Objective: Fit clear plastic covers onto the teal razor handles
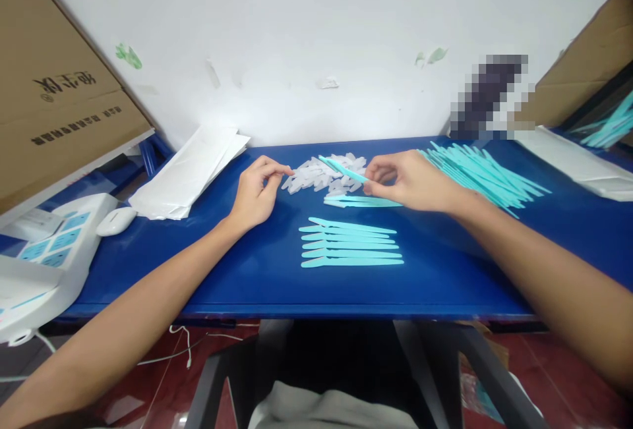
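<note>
My right hand [408, 180] pinches a turquoise eyebrow razor [346, 171] by its handle end, its other end tilted up over a pile of small translucent plastic caps [309, 175]. At the pile's left edge is my left hand [258, 190], fingers curled and index tip against the caps; whether it holds one is hidden. Below the right hand, more razors [363, 201] lie partly covered by its fingers. Nearer me, several turquoise razors [351, 261] lie side by side in a row. A large heap of razors [487, 175] sits behind my right wrist.
White plastic bags [185, 175] lie on the blue table [277, 290] at left, beside a white power strip [74, 251] and a small white case [116, 222]. A cardboard box [69, 73] leans in at left. Another white bag [573, 162] lies at right. A white wall [297, 40] closes the back.
</note>
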